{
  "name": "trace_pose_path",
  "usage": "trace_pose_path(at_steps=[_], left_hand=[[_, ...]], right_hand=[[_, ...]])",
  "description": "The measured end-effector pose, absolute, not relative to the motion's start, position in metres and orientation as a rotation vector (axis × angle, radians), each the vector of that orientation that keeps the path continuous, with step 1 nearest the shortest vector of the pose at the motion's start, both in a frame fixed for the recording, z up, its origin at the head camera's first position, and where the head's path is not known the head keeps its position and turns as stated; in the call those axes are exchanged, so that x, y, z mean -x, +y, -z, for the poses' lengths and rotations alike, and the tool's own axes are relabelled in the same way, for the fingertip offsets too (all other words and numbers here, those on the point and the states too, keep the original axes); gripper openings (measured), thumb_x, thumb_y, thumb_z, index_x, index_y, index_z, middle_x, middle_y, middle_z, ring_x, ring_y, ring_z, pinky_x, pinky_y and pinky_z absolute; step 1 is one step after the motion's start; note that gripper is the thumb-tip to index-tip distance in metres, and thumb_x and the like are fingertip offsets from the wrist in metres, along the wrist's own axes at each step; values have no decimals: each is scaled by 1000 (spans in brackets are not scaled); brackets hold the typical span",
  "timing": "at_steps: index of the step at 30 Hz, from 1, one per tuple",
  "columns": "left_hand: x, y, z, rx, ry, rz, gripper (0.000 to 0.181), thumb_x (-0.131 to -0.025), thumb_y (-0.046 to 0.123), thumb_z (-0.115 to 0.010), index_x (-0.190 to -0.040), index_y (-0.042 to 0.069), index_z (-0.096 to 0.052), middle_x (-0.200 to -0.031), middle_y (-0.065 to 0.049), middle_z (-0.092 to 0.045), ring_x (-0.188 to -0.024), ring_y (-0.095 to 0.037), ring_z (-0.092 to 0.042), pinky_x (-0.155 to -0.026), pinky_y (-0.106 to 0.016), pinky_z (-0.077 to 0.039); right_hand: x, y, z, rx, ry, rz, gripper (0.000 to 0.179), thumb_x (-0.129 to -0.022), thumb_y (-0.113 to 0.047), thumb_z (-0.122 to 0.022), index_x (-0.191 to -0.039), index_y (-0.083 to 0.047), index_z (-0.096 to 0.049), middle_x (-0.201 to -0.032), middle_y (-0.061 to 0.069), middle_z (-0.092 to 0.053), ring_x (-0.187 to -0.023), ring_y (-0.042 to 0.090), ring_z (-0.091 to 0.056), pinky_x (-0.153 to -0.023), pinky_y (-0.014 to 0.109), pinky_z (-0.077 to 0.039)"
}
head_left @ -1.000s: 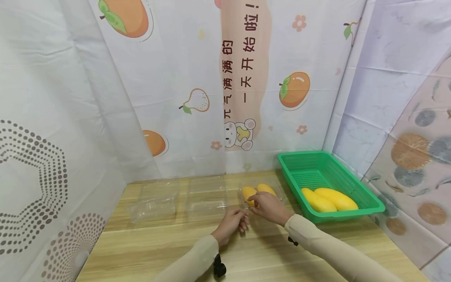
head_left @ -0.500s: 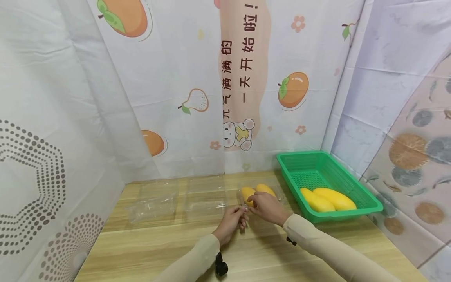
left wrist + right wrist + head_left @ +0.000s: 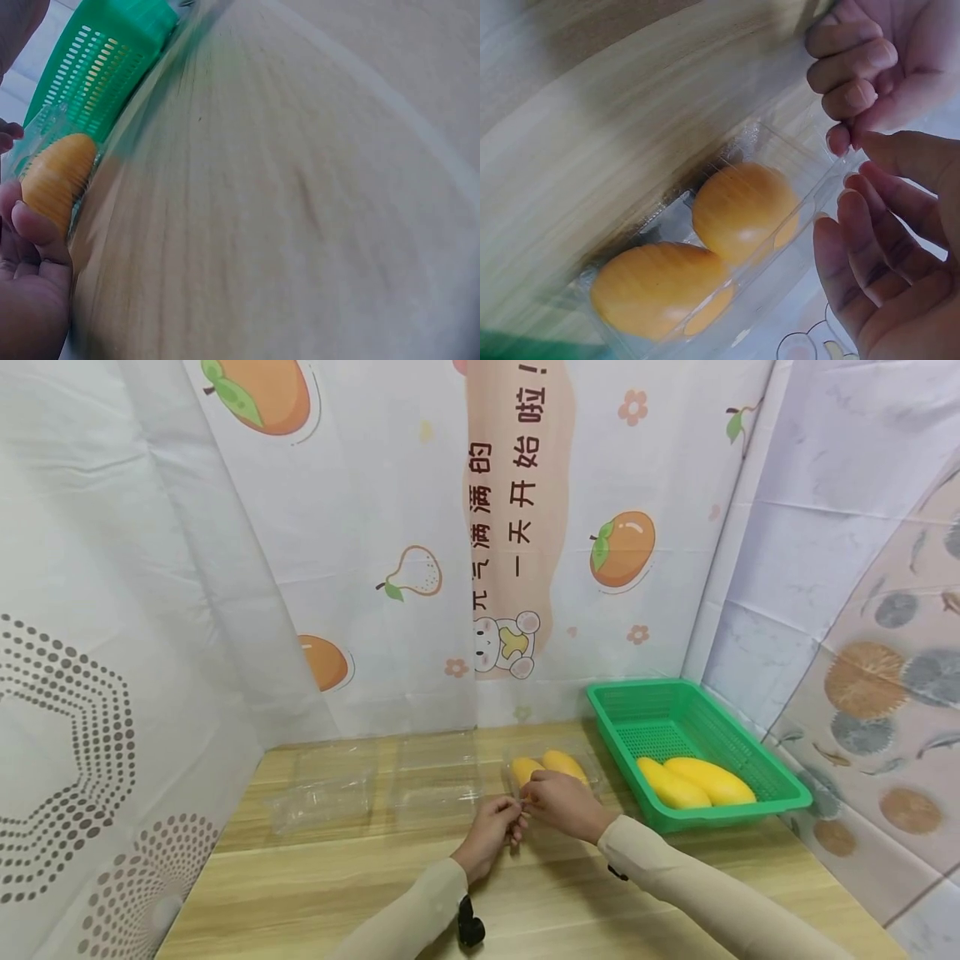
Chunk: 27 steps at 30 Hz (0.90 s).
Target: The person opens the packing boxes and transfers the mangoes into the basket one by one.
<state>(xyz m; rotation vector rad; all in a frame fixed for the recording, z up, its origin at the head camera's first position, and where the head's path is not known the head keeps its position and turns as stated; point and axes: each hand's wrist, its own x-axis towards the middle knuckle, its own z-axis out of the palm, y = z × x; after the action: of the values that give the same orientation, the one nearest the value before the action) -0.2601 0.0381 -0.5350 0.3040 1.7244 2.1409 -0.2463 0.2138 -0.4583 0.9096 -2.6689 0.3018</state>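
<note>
Seen from the head, a clear plastic container (image 3: 821, 187) sits on the wooden surface (image 3: 337, 877), holding two yellow mangoes (image 3: 744, 210) side by side, just left of a green basket (image 3: 652, 737). The left grip (image 3: 491, 831), a bare hand, pinches the container's near left corner between thumb and forefinger, its remaining fingers curled. The right grip (image 3: 564, 802) meets it at the same corner, thumb close to the left fingertips; its fingers lie bent beside the plastic edge, though whether they pinch it cannot be told from these angles. Two more mangoes (image 3: 693, 783) lie in the near part of the basket. To the left stand a second container (image 3: 438, 777) and a third container (image 3: 322, 797), both transparent.
</note>
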Motion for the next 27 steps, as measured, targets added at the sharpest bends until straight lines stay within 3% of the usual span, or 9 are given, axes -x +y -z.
trace_pose_path(at_steps=[8,16,23,27], left_hand=[[262,40,535,-283,1726,-2173,15,-106,10,-55,-98,2,-65,-85,-7,-63,-66,-11,-54,-59,-22,-46],[260,39,538,-250,1733,-2173,20,-107,13,-55,-107,0,-70,-86,-6,-64,-67,-11,-54,-59,-23,-46],[260,40,538,-272,1731,-2183,23,-108,12,-52,-112,-3,-69,-85,-6,-63,-66,-11,-54,-58,-21,-47],[262,42,535,-280,1759,-2185,21,-106,10,-53,-106,-2,-70,-82,-7,-62,-64,-11,-54,-56,-21,-47]], right_hand=[[251,207,466,-923,-2565,-47,6,-88,-15,-83,-84,-16,-78,-77,-5,-59,-66,8,-57,-56,21,-49],[253,203,472,-941,-2483,106,23,-85,-7,-83,-73,-13,-65,-73,-3,-54,-58,9,-50,-48,21,-44],[256,203,475,-962,-2433,157,23,-86,-5,-82,-75,-10,-62,-74,-1,-51,-59,10,-48,-49,21,-44],[256,205,477,-1001,-2401,241,23,-85,-8,-84,-79,-8,-61,-77,1,-50,-63,12,-48,-52,20,-45]])
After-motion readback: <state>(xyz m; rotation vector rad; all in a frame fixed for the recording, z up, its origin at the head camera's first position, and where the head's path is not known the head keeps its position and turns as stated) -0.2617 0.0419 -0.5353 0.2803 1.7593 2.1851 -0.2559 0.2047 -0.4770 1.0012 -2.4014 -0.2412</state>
